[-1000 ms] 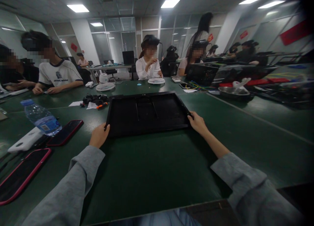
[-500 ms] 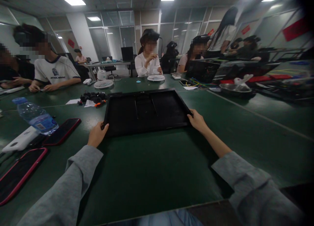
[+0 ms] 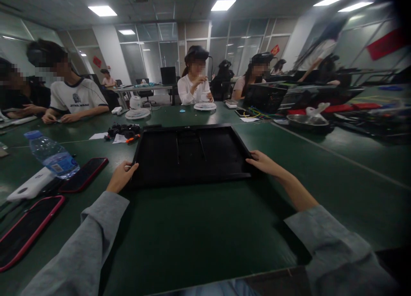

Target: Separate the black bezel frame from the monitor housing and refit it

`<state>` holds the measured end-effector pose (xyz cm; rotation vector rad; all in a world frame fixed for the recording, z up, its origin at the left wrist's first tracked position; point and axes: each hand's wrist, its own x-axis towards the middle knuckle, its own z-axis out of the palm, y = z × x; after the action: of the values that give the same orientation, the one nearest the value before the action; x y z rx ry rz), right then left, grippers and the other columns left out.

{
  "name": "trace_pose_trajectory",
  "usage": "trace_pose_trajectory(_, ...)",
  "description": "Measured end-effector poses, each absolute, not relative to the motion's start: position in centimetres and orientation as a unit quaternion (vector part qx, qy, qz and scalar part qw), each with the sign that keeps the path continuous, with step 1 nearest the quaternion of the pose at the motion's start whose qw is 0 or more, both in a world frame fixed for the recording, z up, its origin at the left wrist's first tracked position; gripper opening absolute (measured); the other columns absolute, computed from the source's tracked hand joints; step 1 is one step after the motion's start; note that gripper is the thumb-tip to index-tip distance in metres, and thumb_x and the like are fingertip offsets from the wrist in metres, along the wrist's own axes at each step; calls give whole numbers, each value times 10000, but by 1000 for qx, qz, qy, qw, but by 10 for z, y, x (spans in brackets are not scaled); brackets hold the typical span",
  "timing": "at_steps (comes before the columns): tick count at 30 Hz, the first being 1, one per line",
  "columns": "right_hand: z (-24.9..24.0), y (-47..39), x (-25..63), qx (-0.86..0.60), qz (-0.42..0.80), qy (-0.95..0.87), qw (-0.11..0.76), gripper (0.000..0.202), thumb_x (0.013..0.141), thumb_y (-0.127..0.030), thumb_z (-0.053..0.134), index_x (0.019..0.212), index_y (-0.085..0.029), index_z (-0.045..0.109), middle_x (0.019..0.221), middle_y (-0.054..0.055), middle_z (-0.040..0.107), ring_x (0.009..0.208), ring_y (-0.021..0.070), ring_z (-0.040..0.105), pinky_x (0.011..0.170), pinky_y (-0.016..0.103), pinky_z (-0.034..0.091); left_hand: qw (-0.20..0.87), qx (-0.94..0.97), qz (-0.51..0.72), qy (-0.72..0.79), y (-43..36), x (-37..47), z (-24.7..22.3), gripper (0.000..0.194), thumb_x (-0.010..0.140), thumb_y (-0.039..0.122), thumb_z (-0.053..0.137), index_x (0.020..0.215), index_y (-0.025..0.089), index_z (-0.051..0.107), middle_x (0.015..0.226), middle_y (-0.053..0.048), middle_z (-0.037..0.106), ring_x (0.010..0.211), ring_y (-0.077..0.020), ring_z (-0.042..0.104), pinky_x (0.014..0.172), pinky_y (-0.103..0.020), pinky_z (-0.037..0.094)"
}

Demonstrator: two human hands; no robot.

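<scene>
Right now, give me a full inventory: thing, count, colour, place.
black panel: one, black, mid-table between the hands
table: one, green, beneath
bottle: one, clear with blue cap, left
phone-like slabs: two, dark with red-pink rims, left
box: one, white, beside the bottle
small parts: several, black and orange, beyond the panel's left corner
round grilles: two, white, far side
cables: several, yellow and green, far right
bowl: one, metallic, far right
monitor: one, black, back desk
co-workers: several, clothing mixed, beyond the table
sleeves: two, grey, on the forearms
left hand: one, bare, on the panel's left edge
right hand: one, bare, on its right edge
</scene>
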<state>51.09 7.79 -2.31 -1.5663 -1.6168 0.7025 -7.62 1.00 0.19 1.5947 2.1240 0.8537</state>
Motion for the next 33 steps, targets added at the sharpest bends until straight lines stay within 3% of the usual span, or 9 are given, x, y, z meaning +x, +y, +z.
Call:
trace_pose_trajectory(5, -10, 75, 495, -622, 332, -580, 408, 504, 787, -343, 700, 1250, -180, 581, 952, 101, 735, 825, 266, 711, 724, 419, 602, 63, 592, 213, 775, 8, -84, 3, 572, 882, 703, 355, 785, 213, 635, 774, -60, 689, 785, -231, 644, 695, -303, 441)
trace_pose_trajectory(9, -2, 74, 478, -579, 436, -500, 475, 667, 816, -338, 672, 1433, -224, 447, 1000, 85, 740, 828, 249, 718, 745, 417, 604, 54, 593, 213, 774, 10, -84, 1, 612, 934, 652, 254, 802, 214, 660, 825, -70, 699, 808, -234, 634, 681, -295, 412)
trace_pose_trajectory(12, 0, 73, 477, -565, 478, -477, 474, 653, 778, -297, 696, 1397, -230, 498, 967, 76, 746, 793, 249, 718, 736, 417, 604, 52, 580, 215, 784, 11, -85, 0, 631, 939, 645, 237, 895, 216, 698, 923, -93, 719, 880, -263, 643, 698, -307, 416)
trace_pose_trajectory(18, -8, 79, 478, -596, 369, -524, 484, 425, 748, -310, 711, 1157, -216, 650, 1013, 75, 736, 876, 254, 711, 786, 428, 601, 63, 576, 214, 786, 11, -87, 0, 658, 932, 659, 246, 1024, 220, 728, 1046, -114, 737, 982, -294, 651, 758, -331, 448)
trace_pose_trajectory(24, -16, 79, 476, -552, 370, -536, 520, 595, 733, -353, 702, 1302, -229, 577, 983, 55, 740, 860, 254, 717, 780, 449, 609, 41, 574, 197, 794, 12, -87, -2, 696, 954, 619, 184, 938, 198, 738, 982, -134, 744, 937, -287, 664, 738, -328, 452)
trace_pose_trajectory(28, -18, 77, 481, -552, 375, -499, 553, 640, 713, -338, 704, 1328, -230, 564, 990, 59, 736, 865, 258, 714, 809, 458, 604, 33, 593, 179, 784, 11, -86, -2, 620, 957, 572, 220, 947, 224, 732, 966, -107, 747, 916, -278, 668, 700, -311, 434)
trace_pose_trajectory(33, -22, 82, 497, -611, 254, -432, 613, 618, 689, -296, 682, 1288, -184, 586, 1137, 114, 697, 1028, 293, 676, 900, 467, 568, 51, 617, 162, 768, 8, -84, 1, 573, 951, 555, 248, 904, 256, 735, 900, -63, 738, 849, -247, 665, 674, -298, 408)
